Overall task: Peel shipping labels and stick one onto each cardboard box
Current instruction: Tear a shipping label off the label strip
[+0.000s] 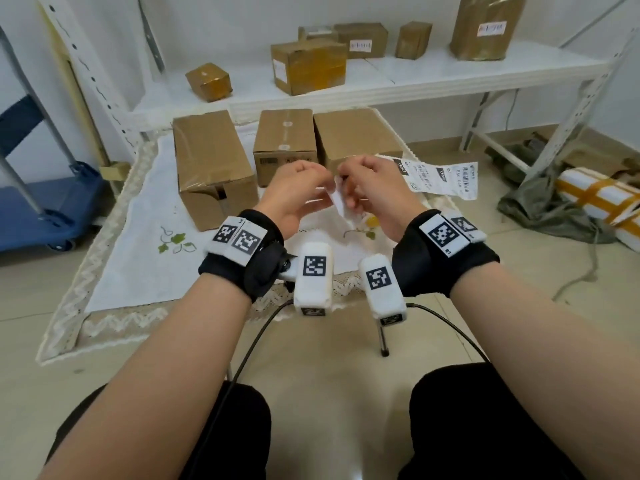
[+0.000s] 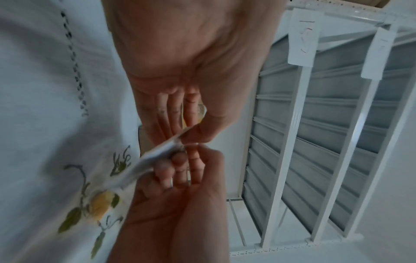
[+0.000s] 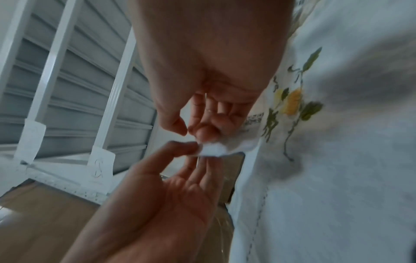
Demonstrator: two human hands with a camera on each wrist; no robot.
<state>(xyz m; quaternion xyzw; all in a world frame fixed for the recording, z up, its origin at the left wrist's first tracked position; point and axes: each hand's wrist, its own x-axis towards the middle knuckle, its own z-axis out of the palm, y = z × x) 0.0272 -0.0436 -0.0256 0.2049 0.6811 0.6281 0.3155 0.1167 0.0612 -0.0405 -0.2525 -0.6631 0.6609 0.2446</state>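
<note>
Both hands meet above a white embroidered cloth (image 1: 145,216) on the floor. Between them hangs a small white shipping label (image 1: 338,202), seen edge-on in the left wrist view as a label (image 2: 155,158) and blurred white in the right wrist view as a label (image 3: 216,148). My left hand (image 1: 313,183) pinches it with thumb and fingers (image 2: 193,137). My right hand (image 1: 351,183) grips it with curled fingers (image 2: 180,160). Three brown cardboard boxes stand just beyond: left box (image 1: 211,161), middle box (image 1: 285,142), right box (image 1: 356,136). A printed label strip (image 1: 440,178) lies at the right.
A white metal shelf (image 1: 398,81) behind holds several more boxes, some with labels. A blue cart (image 1: 45,206) stands at the left. A taped white bundle (image 1: 602,199) and green fabric lie at the right. Cables and a small stand (image 1: 383,337) sit near my knees.
</note>
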